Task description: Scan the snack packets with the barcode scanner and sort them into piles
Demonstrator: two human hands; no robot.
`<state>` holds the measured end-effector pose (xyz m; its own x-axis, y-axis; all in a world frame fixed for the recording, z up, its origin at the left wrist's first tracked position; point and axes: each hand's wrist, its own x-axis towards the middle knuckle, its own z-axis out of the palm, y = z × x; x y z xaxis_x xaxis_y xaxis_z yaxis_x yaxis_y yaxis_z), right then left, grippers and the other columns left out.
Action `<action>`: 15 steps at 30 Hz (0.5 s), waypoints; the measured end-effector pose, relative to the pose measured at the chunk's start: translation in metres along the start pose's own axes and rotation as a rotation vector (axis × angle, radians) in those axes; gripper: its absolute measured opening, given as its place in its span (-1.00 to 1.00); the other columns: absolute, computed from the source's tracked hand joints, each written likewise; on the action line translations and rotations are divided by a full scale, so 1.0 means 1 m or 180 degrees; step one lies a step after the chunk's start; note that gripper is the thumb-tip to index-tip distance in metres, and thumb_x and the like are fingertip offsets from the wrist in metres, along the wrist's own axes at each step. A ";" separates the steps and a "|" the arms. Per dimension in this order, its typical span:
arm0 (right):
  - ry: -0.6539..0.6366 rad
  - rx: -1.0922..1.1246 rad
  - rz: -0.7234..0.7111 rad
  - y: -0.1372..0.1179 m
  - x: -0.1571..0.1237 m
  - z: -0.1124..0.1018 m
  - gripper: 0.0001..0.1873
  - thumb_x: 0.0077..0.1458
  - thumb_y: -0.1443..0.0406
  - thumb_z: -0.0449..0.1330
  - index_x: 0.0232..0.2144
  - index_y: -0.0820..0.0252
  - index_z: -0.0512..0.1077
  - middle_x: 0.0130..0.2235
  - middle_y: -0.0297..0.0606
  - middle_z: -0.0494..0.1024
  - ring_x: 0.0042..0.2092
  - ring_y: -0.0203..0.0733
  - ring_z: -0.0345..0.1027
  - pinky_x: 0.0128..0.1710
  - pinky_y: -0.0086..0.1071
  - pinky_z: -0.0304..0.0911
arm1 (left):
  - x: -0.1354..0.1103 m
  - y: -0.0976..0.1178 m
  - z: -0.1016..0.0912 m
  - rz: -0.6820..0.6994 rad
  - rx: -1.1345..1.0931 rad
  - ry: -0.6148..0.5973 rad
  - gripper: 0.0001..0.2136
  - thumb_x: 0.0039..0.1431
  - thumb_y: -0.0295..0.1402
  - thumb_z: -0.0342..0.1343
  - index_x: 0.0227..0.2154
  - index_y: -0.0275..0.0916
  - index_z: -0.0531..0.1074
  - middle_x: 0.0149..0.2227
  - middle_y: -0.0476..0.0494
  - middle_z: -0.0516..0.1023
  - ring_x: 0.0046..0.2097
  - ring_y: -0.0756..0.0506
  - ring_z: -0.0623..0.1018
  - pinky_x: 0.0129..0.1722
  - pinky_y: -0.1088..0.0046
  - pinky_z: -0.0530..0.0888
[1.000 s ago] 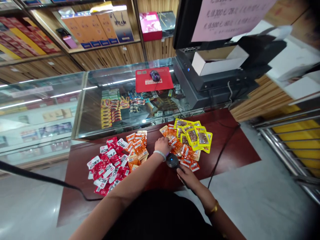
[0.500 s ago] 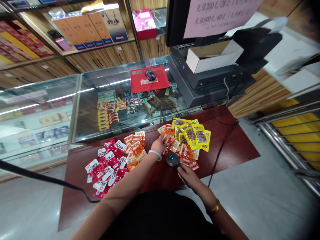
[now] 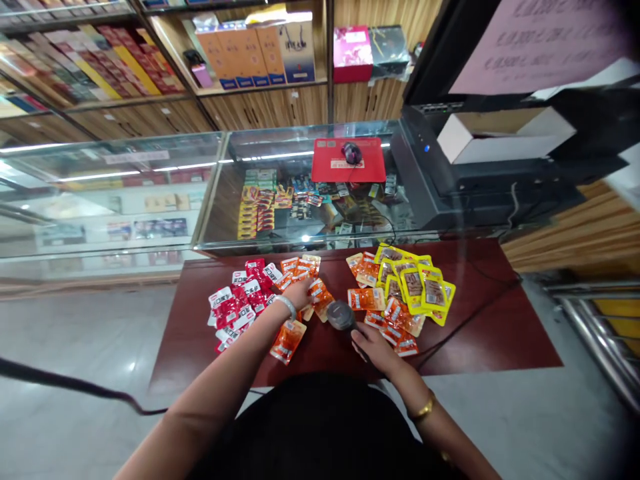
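Two heaps of glossy, flat packets are spread along the far edge of the dark red desk: red packets beside orange packets at left, yellow packets at right; one round black scanner is gripped by the right hand mid-desk; the left hand, earlier at the right heap, is now laid on the left orange packets, its grip not discernible; one stray packet lies by the near edge.

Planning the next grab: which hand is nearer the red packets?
Left. The left hand rests on orange packets just beside the red packets; the right hand is farther right, on the black scanner.
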<state>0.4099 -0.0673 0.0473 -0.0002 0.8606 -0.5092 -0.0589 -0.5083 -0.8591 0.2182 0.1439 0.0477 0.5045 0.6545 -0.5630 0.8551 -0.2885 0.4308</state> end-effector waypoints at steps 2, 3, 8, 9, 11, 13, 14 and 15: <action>-0.0032 -0.0220 -0.0089 -0.001 0.003 0.003 -0.55 0.13 -0.04 0.13 -0.14 0.16 0.47 -0.57 -0.38 0.40 -0.56 -0.26 0.22 -0.56 -0.43 0.15 | -0.006 -0.010 -0.005 -0.0167 0.0131 -0.0115 -0.63 -0.05 -0.30 0.25 -0.12 -0.18 0.43 -0.23 -0.15 0.58 -0.17 -0.15 0.56 -0.14 0.42 0.41; -0.0045 -0.0340 -0.0135 -0.001 0.004 0.004 -0.55 0.13 -0.03 0.14 -0.12 0.16 0.47 -0.55 -0.36 0.43 -0.53 -0.24 0.25 -0.52 -0.42 0.18 | -0.008 -0.015 -0.007 -0.0261 0.0235 -0.0155 -0.62 -0.08 -0.31 0.27 -0.13 -0.18 0.44 -0.22 -0.16 0.58 -0.16 -0.16 0.56 -0.13 0.41 0.41; -0.0194 -0.0850 -0.0221 0.006 0.004 0.003 -0.54 0.17 0.01 0.11 -0.05 0.19 0.46 -0.45 -0.27 0.52 -0.42 -0.16 0.36 -0.37 -0.35 0.26 | -0.010 -0.034 -0.016 -0.0456 0.0821 -0.0149 -0.63 -0.11 -0.29 0.29 -0.16 -0.15 0.45 -0.14 -0.22 0.56 -0.06 -0.22 0.53 -0.07 0.35 0.40; -0.0182 -0.0890 -0.0224 0.008 0.003 0.002 -0.54 0.18 0.02 0.09 -0.04 0.20 0.45 -0.45 -0.27 0.52 -0.41 -0.16 0.37 -0.36 -0.34 0.26 | -0.011 -0.035 -0.016 -0.0435 0.0879 -0.0058 -0.60 -0.10 -0.27 0.29 -0.13 -0.16 0.44 -0.10 -0.23 0.54 -0.04 -0.22 0.52 -0.06 0.35 0.40; -0.0128 -0.0901 -0.0227 0.013 0.000 0.000 -0.53 0.19 0.01 0.08 -0.05 0.22 0.45 -0.45 -0.26 0.53 -0.42 -0.15 0.37 -0.36 -0.34 0.26 | -0.014 -0.032 -0.014 -0.0436 0.0950 0.0197 -0.51 -0.10 -0.25 0.28 -0.05 -0.18 0.38 -0.03 -0.27 0.48 -0.02 -0.23 0.50 -0.05 0.32 0.40; -0.0046 -0.0861 -0.0209 0.018 -0.004 -0.002 -0.52 0.19 0.00 0.08 -0.05 0.21 0.45 -0.47 -0.27 0.52 -0.43 -0.15 0.37 -0.38 -0.34 0.25 | -0.020 -0.025 -0.011 -0.0506 0.1038 0.0535 -0.45 -0.09 -0.24 0.28 0.01 -0.22 0.33 0.00 -0.31 0.43 0.00 -0.26 0.47 -0.04 0.28 0.39; -0.0002 -0.0832 -0.0192 0.021 -0.006 -0.004 -0.52 0.18 -0.01 0.08 -0.04 0.21 0.45 -0.48 -0.28 0.51 -0.43 -0.16 0.36 -0.39 -0.35 0.25 | -0.022 -0.020 -0.009 -0.0541 0.1095 0.0722 -0.43 -0.09 -0.23 0.27 0.03 -0.23 0.32 0.01 -0.32 0.41 0.01 -0.28 0.44 -0.03 0.25 0.38; 0.0043 -0.0788 -0.0177 0.023 -0.009 -0.005 -0.51 0.18 -0.01 0.08 -0.04 0.21 0.44 -0.49 -0.29 0.50 -0.44 -0.17 0.35 -0.40 -0.36 0.24 | -0.023 -0.014 -0.006 -0.0544 0.1143 0.0901 -0.42 -0.08 -0.22 0.27 0.05 -0.23 0.31 0.02 -0.33 0.39 0.03 -0.30 0.42 -0.01 0.23 0.36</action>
<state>0.4135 -0.0866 0.0316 0.0095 0.8878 -0.4601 0.1877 -0.4535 -0.8713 0.1935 0.1370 0.0588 0.3436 0.8635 -0.3693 0.9352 -0.3505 0.0504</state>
